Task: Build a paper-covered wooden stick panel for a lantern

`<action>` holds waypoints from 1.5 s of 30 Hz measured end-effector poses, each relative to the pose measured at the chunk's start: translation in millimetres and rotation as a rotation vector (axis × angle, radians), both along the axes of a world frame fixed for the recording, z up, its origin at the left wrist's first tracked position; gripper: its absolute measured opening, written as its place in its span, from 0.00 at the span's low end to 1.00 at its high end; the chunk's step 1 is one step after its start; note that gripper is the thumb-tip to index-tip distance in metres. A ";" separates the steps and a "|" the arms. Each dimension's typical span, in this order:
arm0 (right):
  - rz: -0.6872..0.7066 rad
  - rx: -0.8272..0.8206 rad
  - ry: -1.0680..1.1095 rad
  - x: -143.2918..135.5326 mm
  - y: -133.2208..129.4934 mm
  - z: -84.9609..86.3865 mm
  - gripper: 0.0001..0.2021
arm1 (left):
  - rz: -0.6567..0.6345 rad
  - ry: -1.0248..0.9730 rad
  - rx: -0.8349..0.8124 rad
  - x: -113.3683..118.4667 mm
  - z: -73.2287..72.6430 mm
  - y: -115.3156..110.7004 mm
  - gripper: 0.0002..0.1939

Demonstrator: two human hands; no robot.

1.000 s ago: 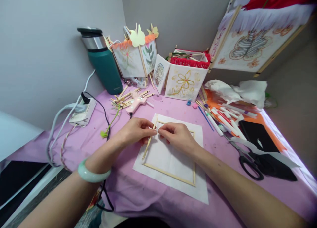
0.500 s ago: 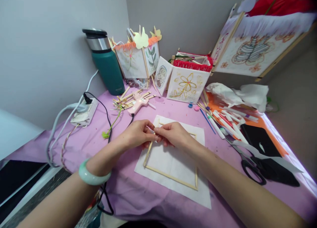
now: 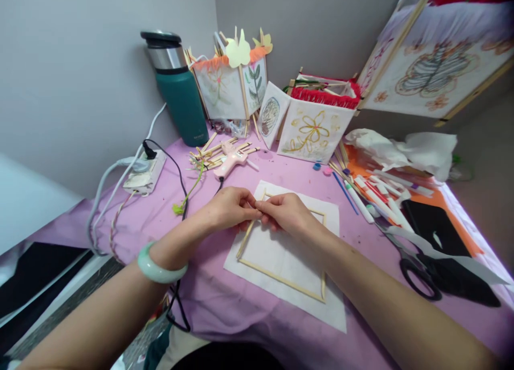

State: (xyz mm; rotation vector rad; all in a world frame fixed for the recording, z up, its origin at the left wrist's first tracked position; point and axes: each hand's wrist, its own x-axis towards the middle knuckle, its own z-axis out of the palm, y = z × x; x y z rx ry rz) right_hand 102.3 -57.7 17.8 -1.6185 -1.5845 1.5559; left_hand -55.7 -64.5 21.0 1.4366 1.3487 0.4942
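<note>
Left hand (image 3: 231,208) and right hand (image 3: 289,212): fingertips are sitting side by side, almost touching, over the left edge of the frame. On both, thumb and index are bending in close to each other; can't tell whether the tips are fully meeting or what they're gripping, contact point is too small and partly hidden. Left stick (image 3: 246,240) is running from the lower-left corner up to the fingers; its middle is being covered. Stick frame (image 3: 281,280) is lying as a rectangle on the white sheet (image 3: 283,252), margin showing around it. Sheet is resting at a slant on the purple tablecloth (image 3: 212,306). Pale green bangle (image 3: 155,268) is circling the left wrist. Further out: pink glue gun (image 3: 231,164) is lying by loose sticks (image 3: 206,159), markers (image 3: 377,198) and scissors (image 3: 420,279) are sitting off to the right, power strip (image 3: 146,174) is sitting left. At the back, teal bottle (image 3: 180,105) is standing near the wall, and red-fringed box (image 3: 315,131) is facing forward with a yellow flower drawing.
</note>
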 end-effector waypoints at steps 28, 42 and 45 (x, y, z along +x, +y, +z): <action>0.062 0.050 -0.084 0.5 1.8 -3.5 0.15 | -0.006 0.037 0.044 -0.4 -8.9 1.8 0.06; 0.076 0.088 -0.083 2.2 2.0 -7.6 0.15 | 0.010 0.007 0.007 1.7 -9.6 0.2 0.07; 0.053 0.142 -0.088 9.7 6.8 -8.2 0.14 | 0.034 -0.006 -0.014 3.3 -10.9 -0.2 0.06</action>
